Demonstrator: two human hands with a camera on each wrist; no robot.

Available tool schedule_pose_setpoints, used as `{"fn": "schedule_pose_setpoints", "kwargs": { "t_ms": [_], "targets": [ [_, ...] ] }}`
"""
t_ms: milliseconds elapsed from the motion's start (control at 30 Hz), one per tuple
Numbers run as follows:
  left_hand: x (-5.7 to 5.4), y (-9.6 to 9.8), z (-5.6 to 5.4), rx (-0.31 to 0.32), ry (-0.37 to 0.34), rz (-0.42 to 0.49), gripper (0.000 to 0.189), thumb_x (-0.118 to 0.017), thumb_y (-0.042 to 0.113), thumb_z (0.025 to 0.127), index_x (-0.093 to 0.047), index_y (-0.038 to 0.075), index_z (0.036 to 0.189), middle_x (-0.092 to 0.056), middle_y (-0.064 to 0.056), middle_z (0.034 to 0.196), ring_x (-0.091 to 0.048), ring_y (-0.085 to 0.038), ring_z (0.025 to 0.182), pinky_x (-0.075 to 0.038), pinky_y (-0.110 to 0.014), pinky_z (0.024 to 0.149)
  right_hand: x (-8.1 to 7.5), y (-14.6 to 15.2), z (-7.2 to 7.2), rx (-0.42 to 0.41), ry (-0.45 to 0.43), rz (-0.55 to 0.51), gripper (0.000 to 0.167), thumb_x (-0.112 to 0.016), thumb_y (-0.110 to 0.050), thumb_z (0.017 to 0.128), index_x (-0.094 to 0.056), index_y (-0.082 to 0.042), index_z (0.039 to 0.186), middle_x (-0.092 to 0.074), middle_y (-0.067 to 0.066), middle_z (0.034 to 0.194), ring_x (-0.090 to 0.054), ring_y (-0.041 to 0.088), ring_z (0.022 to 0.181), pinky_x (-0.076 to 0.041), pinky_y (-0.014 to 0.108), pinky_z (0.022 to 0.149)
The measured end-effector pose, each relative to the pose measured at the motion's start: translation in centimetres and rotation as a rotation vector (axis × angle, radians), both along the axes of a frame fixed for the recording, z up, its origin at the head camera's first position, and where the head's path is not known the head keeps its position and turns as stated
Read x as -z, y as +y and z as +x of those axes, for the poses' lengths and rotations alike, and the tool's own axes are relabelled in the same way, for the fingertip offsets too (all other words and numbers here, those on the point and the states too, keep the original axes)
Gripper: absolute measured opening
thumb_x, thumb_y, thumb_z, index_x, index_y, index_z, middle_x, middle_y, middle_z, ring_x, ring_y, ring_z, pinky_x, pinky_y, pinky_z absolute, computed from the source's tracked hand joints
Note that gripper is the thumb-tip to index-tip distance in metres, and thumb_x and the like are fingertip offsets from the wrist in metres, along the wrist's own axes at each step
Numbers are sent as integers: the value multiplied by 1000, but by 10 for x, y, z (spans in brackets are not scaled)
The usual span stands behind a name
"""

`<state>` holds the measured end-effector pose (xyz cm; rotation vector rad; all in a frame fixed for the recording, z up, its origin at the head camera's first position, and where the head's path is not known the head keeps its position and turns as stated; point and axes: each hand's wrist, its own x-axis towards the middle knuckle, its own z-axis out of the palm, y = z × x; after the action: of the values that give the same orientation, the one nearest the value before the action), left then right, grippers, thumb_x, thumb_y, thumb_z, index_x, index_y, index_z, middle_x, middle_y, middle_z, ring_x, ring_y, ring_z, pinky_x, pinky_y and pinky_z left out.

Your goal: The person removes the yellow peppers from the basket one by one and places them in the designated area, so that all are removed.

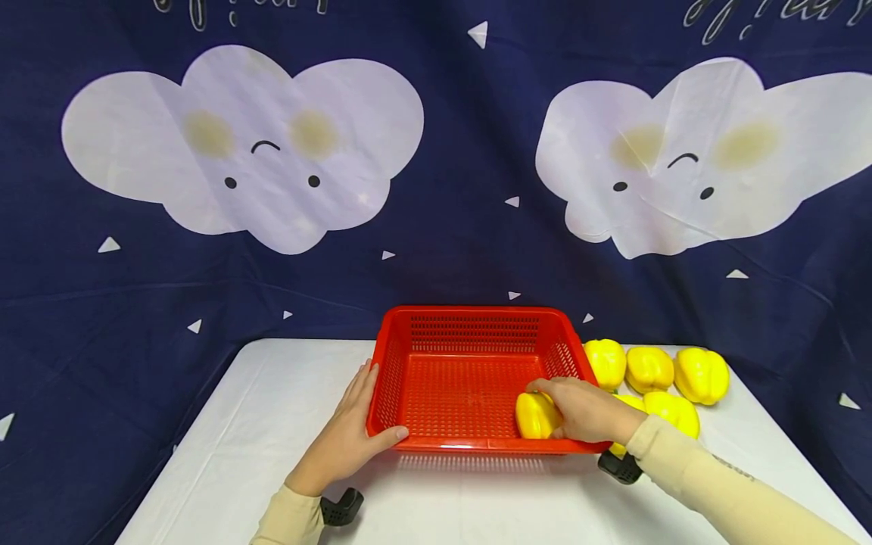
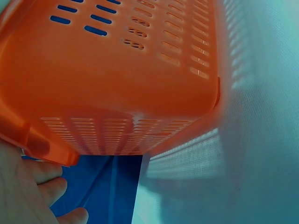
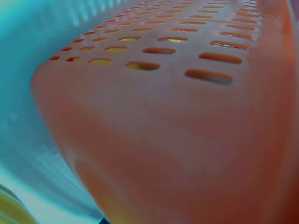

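In the head view a red plastic basket (image 1: 470, 445) with slotted walls stands on the white table. My right hand (image 1: 584, 409) reaches over its right front corner and grips a yellow bell pepper (image 1: 535, 415) low inside, with fingers over the top and thumb at the near side. My left hand (image 1: 347, 435) rests against the basket's left rim, fingers straight along the outside and thumb over the front corner. In the left wrist view the fingers (image 2: 49, 186) lie beside the rim. The right wrist view shows the basket's outer wall (image 3: 177, 140); the right hand is hidden there.
Several more yellow bell peppers (image 1: 702, 375) lie on the table just right of the basket, some partly behind my right forearm. The white table (image 1: 225, 454) extends left and in front. A dark blue cloth (image 1: 470, 250) with cloud faces hangs behind the table.
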<state>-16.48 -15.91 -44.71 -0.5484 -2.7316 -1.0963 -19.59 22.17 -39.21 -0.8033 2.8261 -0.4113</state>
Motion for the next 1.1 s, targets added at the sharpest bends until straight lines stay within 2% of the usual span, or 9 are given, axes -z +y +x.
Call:
{"fn": "schedule_pose_setpoints", "kwargs": {
  "t_ms": [300,633,867,1100],
  "targets": [
    [1,-1,0,-1,0,-3,109,-69,63,85,-16,6,161,-7,-10,168,-11,-35,153,-23,-65,114,3,1,-3,-13,31,15,68,-91,-13,71,-59,-2,130,-67,12,116,-63,30,103,-52,52,95],
    [1,0,0,-3,-6,0,108,-70,61,85,-16,5,161,-7,-11,168,-10,-34,154,-22,-64,115,6,1,-4,-14,110,12,70,-92,-18,69,-60,-2,129,-66,11,116,-62,30,102,-54,51,92],
    [1,0,0,0,-5,0,109,-69,63,85,-17,6,161,-7,-11,168,-9,-31,154,-22,-63,115,11,6,-3,-13,182,-63,70,-89,-18,69,-60,-4,131,-65,11,121,-62,32,107,-54,51,93],
    [0,0,0,4,2,4,108,-70,62,85,-17,6,161,-8,-12,168,-10,-34,153,-23,-64,115,8,7,0,19,175,-141,74,-86,-17,68,-58,-10,136,-62,9,129,-59,32,115,-52,52,95]
  ]
}}
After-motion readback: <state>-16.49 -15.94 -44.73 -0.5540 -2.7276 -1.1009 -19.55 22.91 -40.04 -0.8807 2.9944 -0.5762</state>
